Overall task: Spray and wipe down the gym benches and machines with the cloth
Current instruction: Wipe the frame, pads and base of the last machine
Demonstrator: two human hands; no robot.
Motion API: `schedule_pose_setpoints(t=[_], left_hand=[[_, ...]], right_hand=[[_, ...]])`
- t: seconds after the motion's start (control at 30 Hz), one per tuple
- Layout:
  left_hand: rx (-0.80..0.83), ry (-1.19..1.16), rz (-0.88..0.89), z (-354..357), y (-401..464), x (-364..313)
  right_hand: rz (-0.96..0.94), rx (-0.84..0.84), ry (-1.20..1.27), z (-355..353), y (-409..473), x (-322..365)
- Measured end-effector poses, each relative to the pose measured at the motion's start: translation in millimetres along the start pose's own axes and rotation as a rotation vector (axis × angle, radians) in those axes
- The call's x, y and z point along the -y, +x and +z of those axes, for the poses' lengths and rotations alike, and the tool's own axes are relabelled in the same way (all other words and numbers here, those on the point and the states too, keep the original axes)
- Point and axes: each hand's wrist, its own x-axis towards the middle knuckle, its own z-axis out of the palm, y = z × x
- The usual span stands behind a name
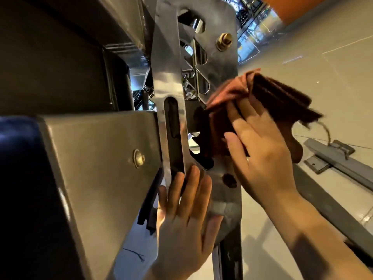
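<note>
A pale gym floor is lying behind a shiny metal plate of a machine. The right hand is pressing the brown cloth against the plate, fingers spread flat. The left hand is bracing the plate, its grip also spread. The cloth looks soft and light; bunching it under the palm should hold it best.

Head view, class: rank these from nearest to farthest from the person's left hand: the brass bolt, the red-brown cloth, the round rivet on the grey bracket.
Measured from the left hand, flat on the metal plate:
1. Round rivet, up and to its left on the grey bracket.
2. Red-brown cloth, up and to its right, under the right hand.
3. Brass bolt, near the plate's top.
</note>
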Motion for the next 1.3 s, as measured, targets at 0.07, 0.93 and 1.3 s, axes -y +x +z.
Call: schedule_pose_setpoints(t=[0.07, 0.93, 1.3], left_hand=[[0.022, 0.002, 0.001, -0.1, -0.9, 0.0], [-0.006, -0.097, -0.004, -2.8, 0.3, 0.5], [0.008, -0.069, 0.03, -3.7, 0.3, 0.1]], right_hand=[[0.023, 0.013, -0.009, 0.5, -12.6, 5.4], [0.37, 0.186, 0.055, -14.4, -46.6, -16.2], [0.441, -0.044, -0.27, 5.7, -67.0, -31.1]])
